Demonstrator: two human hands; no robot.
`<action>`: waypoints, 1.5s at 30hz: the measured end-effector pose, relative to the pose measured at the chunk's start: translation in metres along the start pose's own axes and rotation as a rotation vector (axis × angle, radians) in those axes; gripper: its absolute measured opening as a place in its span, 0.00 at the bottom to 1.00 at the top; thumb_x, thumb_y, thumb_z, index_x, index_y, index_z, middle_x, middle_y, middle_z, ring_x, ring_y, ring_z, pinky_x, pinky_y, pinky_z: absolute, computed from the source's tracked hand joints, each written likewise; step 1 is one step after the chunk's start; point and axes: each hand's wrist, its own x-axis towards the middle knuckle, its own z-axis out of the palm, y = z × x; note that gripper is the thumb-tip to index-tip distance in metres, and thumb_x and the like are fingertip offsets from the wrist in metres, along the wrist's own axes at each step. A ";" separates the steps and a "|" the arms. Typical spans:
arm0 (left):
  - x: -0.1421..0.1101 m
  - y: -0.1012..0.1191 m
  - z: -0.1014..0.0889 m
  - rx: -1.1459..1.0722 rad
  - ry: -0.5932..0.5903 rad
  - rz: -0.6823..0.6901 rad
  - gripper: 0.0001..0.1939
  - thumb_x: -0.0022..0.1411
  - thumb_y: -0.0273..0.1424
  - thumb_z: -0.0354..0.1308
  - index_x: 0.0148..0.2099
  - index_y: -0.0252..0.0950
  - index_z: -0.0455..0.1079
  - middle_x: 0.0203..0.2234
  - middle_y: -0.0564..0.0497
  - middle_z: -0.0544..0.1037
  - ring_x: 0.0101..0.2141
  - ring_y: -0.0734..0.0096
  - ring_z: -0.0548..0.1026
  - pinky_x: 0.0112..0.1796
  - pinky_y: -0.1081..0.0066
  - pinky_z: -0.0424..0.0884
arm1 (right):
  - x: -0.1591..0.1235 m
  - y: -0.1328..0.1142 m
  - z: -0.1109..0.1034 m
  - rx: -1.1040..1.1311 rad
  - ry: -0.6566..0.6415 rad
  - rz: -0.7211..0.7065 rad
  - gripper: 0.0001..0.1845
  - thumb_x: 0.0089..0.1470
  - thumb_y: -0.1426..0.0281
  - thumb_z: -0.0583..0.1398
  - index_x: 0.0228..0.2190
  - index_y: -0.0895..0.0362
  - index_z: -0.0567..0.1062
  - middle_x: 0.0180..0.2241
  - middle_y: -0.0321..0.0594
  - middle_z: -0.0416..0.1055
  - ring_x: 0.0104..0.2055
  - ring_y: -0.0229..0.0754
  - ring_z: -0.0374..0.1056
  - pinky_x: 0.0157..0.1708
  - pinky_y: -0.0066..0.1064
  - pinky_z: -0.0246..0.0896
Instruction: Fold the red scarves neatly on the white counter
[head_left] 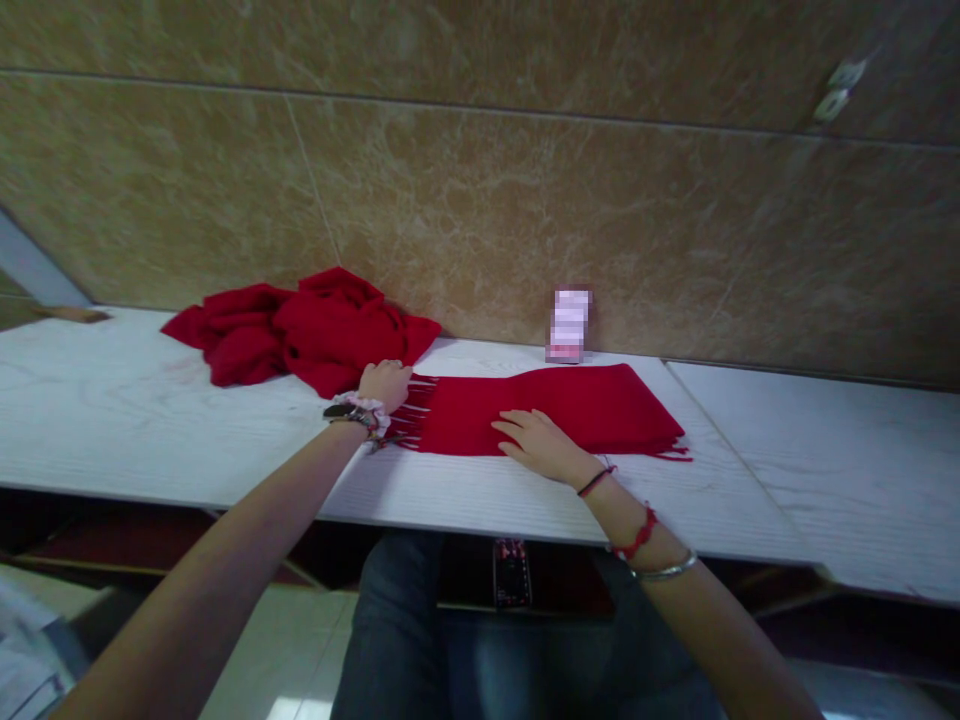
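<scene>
A red scarf lies folded lengthwise on the white counter, its fringe spread at the left end and a few tassels showing at the right corner. My left hand is closed at the upper corner of the fringed end, its fingertips mostly hidden from me. Flat on the middle of the scarf rests my right hand, fingers stretched out and slightly apart. Just beyond my left hand, a crumpled heap of red cloth lies against the wall.
A phone-like object, blurred out, leans on the tiled wall behind the scarf. The white counter runs left and right, with a seam at the right. Below it, a dark patterned object sits near my legs.
</scene>
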 end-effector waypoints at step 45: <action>-0.014 -0.006 0.026 -0.276 0.035 0.242 0.23 0.65 0.32 0.38 0.60 0.32 0.55 0.60 0.44 0.54 0.59 0.66 0.51 0.56 0.66 0.51 | 0.000 -0.002 -0.001 0.000 0.002 0.005 0.22 0.59 0.65 0.49 0.52 0.58 0.65 0.55 0.46 0.61 0.57 0.45 0.54 0.55 0.43 0.46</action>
